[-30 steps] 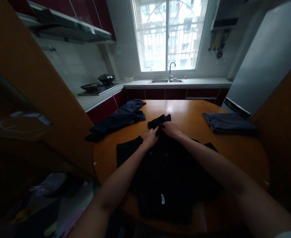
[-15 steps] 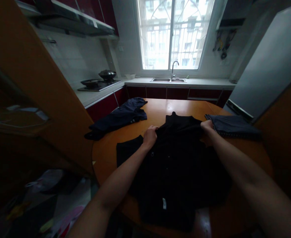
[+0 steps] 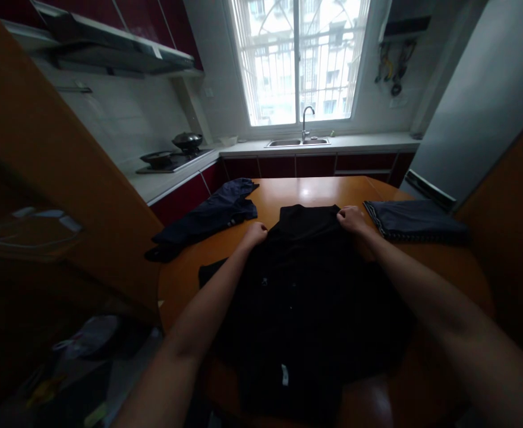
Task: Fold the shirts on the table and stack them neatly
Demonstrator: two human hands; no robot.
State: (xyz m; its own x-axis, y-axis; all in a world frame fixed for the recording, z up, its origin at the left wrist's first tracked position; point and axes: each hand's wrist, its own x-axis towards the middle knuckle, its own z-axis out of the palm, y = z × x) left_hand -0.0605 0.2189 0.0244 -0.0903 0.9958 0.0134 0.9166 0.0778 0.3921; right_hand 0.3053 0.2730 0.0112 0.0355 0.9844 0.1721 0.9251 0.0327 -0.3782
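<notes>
A black shirt [image 3: 306, 297] lies spread flat on the round wooden table [image 3: 324, 193], its far edge stretched between my hands. My left hand [image 3: 255, 233] is closed on the shirt's far left corner. My right hand [image 3: 351, 219] is closed on the far right corner. A small white tag shows near the shirt's near hem. One dark sleeve sticks out to the left, by my left forearm.
A crumpled dark blue garment [image 3: 210, 217] lies at the table's far left. A folded grey garment [image 3: 415, 220] sits at the far right. A fridge [image 3: 475, 113] stands on the right. Counter, sink [image 3: 298, 142] and stove [image 3: 172, 157] run behind. Clutter lies on the floor at lower left.
My hands started together at a bunched part at the shirt's top. They pulled apart and spread the fabric out flat along the far edge.
</notes>
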